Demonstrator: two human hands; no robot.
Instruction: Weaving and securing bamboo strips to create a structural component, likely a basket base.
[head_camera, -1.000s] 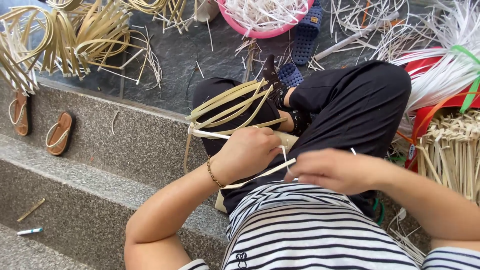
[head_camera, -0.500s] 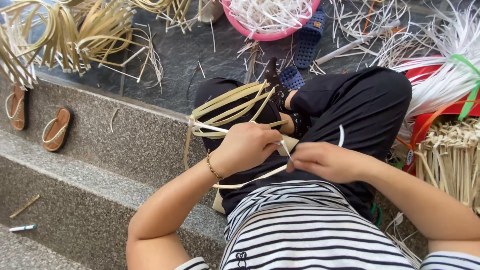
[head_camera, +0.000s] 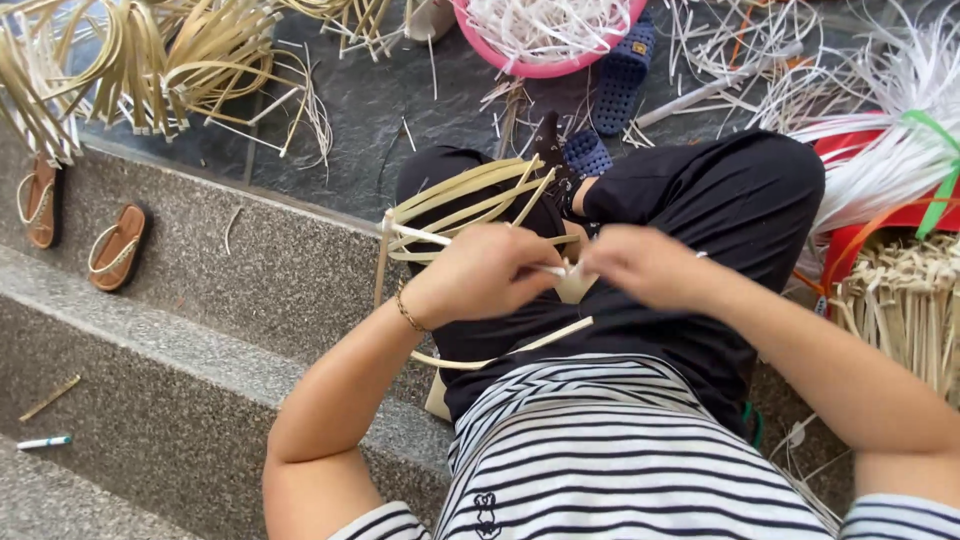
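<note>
Pale yellow-green palm strips (head_camera: 470, 200), looped and fanned over the lap, resting on black trousers (head_camera: 700, 200). Left hand (head_camera: 487, 272) curled closed around the strips near their gathered ends, thin bracelet (head_camera: 405, 312) at the wrist. Right hand (head_camera: 640, 262) just beside it, fingers pinched on a narrow whitish strip end (head_camera: 560, 270) between the two hands. One loose strip (head_camera: 520, 345) trailing below across the lap toward the striped shirt (head_camera: 620, 450). Seated on grey granite steps (head_camera: 200, 330). On the upper step to the left, a pair of brown sandals (head_camera: 80, 225); on a lower step, a white pen (head_camera: 45, 442). Ahead on the dark stone floor, more bundled yellow strips (head_camera: 130, 60), a pink basin (head_camera: 550, 40) full of white strips, a blue slipper (head_camera: 620, 70). At right, a red tub (head_camera: 870, 225) with white strips.
</note>
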